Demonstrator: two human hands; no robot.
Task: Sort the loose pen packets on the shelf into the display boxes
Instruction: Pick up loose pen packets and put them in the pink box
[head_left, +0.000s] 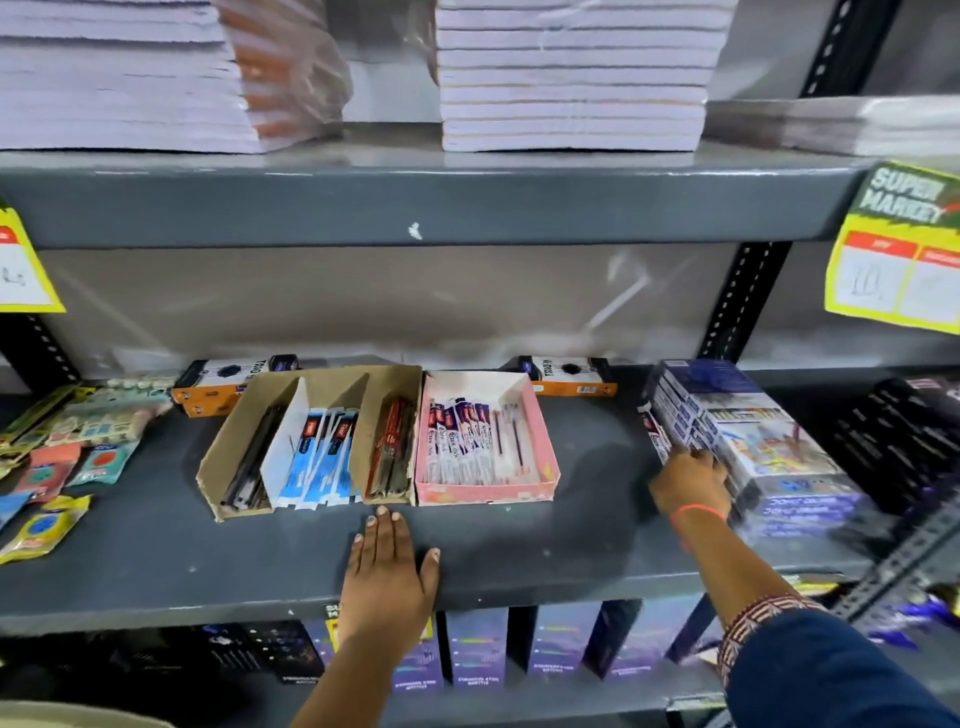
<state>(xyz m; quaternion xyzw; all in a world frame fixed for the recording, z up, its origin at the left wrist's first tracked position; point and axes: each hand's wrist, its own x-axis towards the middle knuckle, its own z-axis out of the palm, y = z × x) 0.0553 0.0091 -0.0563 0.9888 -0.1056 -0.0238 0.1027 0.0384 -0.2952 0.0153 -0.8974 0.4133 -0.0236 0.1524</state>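
Note:
A brown cardboard display box (226, 457) with three compartments holds dark pens, blue-and-white pen packets (319, 457) and red pens. Right beside it a pink display box (545, 441) holds white, red and navy pen packets (462, 436). My left hand (387, 577) lies flat and open on the grey shelf (130, 561), just in front of the boxes. My right hand (688, 480) reaches to the right and closes on loose pen packets (657, 434) lying against a large blue box (753, 441).
Orange-and-black boxes (218, 387) stand behind the display boxes. Small colourful packets (47, 525) lie at the shelf's left end, black boxes (893, 431) at the right. Notebook stacks (571, 78) fill the shelf above, with yellow price tags (893, 249) hanging. Purple boxes (475, 649) sit below.

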